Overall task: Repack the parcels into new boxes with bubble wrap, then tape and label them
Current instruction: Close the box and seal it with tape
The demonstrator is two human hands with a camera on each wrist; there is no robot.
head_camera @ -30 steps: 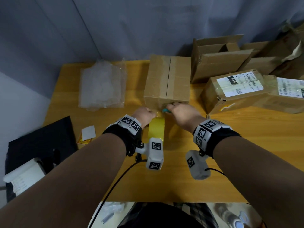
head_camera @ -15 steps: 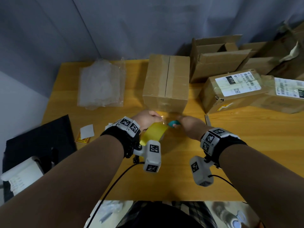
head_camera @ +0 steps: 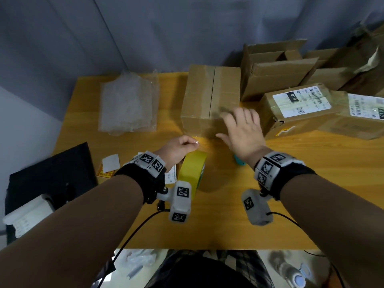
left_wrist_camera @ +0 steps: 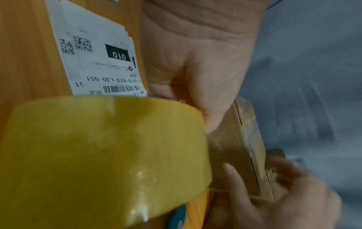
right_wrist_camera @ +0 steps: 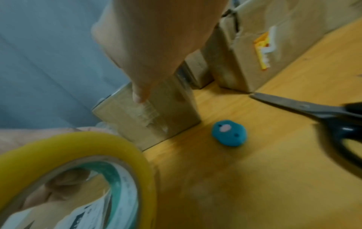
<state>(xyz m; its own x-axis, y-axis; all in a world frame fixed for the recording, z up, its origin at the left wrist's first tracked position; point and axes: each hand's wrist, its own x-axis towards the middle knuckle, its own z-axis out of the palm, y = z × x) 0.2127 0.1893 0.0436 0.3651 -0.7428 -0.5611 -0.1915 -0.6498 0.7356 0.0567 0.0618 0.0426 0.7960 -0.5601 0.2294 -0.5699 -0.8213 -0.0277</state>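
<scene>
A closed brown cardboard box [head_camera: 209, 102] stands mid-table, with clear tape along its top seam and down its near face [right_wrist_camera: 149, 120]. My left hand [head_camera: 192, 143] grips the yellow tape roll [head_camera: 193, 171] just in front of the box; its fingers show through the roll's core [right_wrist_camera: 78, 156]. My right hand [head_camera: 239, 119] is open with fingers spread, blurred, over the box's near right top edge. A small teal cutter [right_wrist_camera: 229, 134] lies loose on the table below that wrist. A stack of shipping labels [left_wrist_camera: 101, 62] lies under my left wrist.
Bubble wrap [head_camera: 127, 102] lies at the back left. Open empty boxes [head_camera: 274, 67] and two labelled parcels [head_camera: 297, 109] crowd the right. Black scissors [right_wrist_camera: 313, 111] lie right of the cutter. A label printer [head_camera: 27, 213] sits on a black surface at left.
My right hand has let go of the teal cutter, which now lies on the table, and risen open onto the box. My left hand has drawn the tape roll back from the box.
</scene>
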